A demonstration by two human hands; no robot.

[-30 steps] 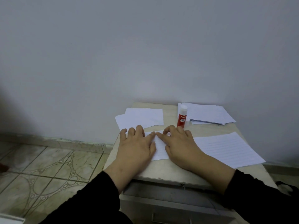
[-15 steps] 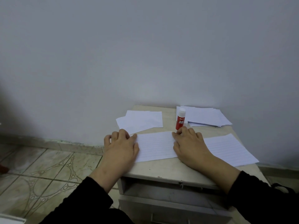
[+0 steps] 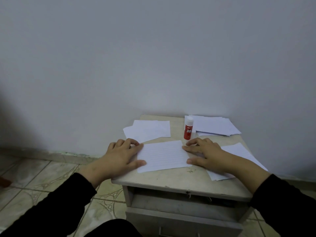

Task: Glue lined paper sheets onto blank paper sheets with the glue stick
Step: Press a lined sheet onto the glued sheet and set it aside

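Your left hand (image 3: 122,155) lies flat at the 9 o'clock edge of the lined sheet (image 3: 163,155), fingers relaxed and spread, with the thumb tip and the forefinger tip touching the paper's left border. Your right hand (image 3: 207,155) mirrors it at the 3 o'clock edge, fingers loosely extended, the thumb pressing the lower right corner and the fingertips resting on the upper right corner. Neither hand grips anything; both simply press down on the paper.

The lined sheet sits in the middle of the small table (image 3: 171,179), slightly tilted, and you cannot tell from here whether a blank sheet lies beneath it. At 12 o'clock from it the glue stick (image 3: 188,128) stands upright with its white cap on, just beside your right fingertips but apart from them. At 11 o'clock lie two loose blank sheets (image 3: 148,130), overlapping. At 1 o'clock, against the wall (image 3: 153,57), a stack of paper (image 3: 215,125) rests behind the glue stick. Under your right wrist, at 3 o'clock, more lined paper (image 3: 239,151) reaches to the table's right edge. Below the tabletop the drawer (image 3: 179,206) stands a little open.
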